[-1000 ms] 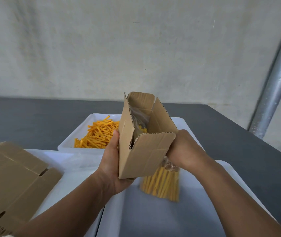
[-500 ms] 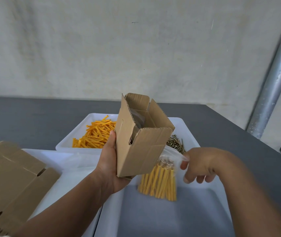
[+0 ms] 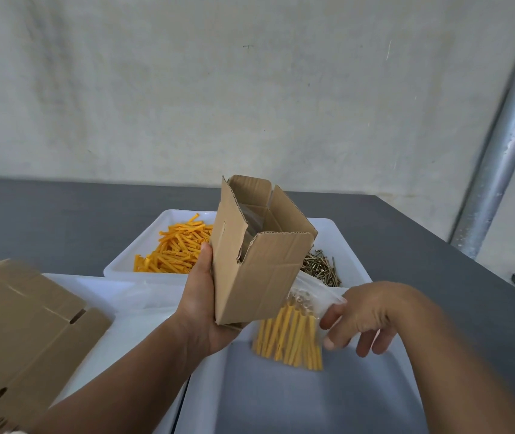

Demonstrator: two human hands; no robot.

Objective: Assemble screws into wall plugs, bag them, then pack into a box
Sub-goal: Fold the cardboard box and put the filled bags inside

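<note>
Matt corrugated cardboard box, glossy clear plastic bag, smooth white plastic trays.

Three white trays, one open box, one filled bag
</note>
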